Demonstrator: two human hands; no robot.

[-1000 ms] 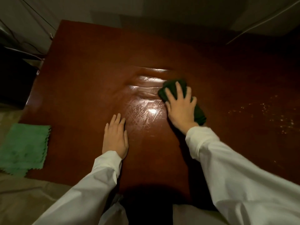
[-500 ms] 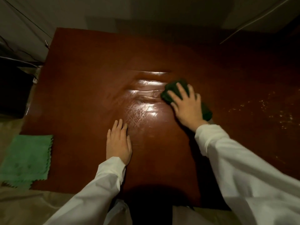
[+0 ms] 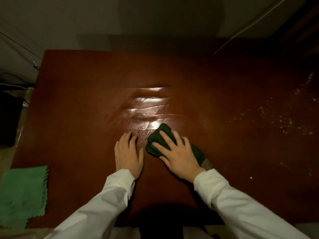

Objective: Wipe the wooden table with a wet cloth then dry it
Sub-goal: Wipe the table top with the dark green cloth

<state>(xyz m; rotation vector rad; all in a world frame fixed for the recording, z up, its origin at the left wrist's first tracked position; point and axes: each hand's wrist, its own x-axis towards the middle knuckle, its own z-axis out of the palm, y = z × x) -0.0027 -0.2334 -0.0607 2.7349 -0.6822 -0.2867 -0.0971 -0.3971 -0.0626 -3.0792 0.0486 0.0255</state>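
Note:
A dark red-brown wooden table (image 3: 82, 104) fills the view. My right hand (image 3: 177, 156) presses flat on a folded dark green wet cloth (image 3: 155, 140) near the table's middle, fingers spread over it. My left hand (image 3: 128, 154) lies flat on the wood just left of the cloth, holding nothing. Shiny wet streaks (image 3: 148, 107) run across the wood beyond both hands. A light green cloth (image 3: 22, 195) lies spread at the near left corner, hanging over the table edge.
Pale crumbs or specks (image 3: 276, 118) are scattered over the right part of the table. A wall runs behind the far edge, and cables and a dark object sit off the left side.
My right hand has drawn the dark cloth toward me and leftward, close to my left hand, leaving more wet streaks beyond it. The left hand stays flat in place.

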